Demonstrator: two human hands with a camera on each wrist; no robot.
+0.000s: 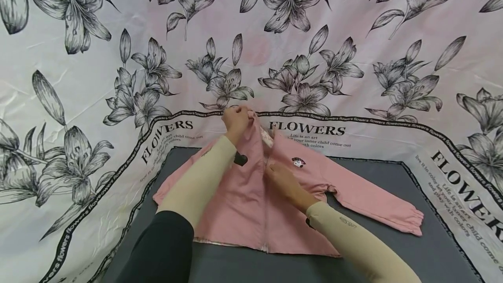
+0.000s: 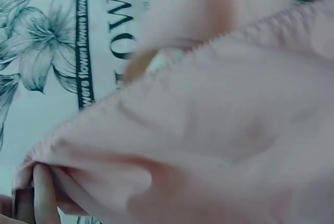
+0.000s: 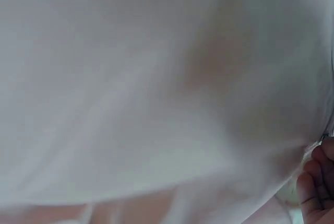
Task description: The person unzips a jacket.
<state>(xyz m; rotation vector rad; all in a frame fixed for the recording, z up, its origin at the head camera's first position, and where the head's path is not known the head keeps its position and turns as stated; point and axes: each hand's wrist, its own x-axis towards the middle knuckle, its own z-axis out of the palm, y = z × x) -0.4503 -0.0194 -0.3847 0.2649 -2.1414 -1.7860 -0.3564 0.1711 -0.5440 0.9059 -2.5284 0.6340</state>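
A pink jacket (image 1: 243, 204) lies front up, its zipper done up at the lower front and parted toward the collar. My left hand (image 1: 235, 121) pinches the top of the collar and holds it raised; in the left wrist view its fingers (image 2: 46, 195) grip the fabric edge, which stretches taut to the upper right. At mid-chest, my right hand (image 1: 284, 182) pinches the zipper, fingers (image 3: 315, 182) curled beside a small dark piece at the zipper's edge. Pale lining (image 1: 266, 136) shows in the neck opening. The left forearm covers part of one sleeve.
Beneath the jacket is a dark grey tabletop (image 1: 393, 248). The other sleeve (image 1: 373, 200) stretches out to the right. White cloth (image 1: 220, 21) printed with flowers hangs behind and along both sides of the table.
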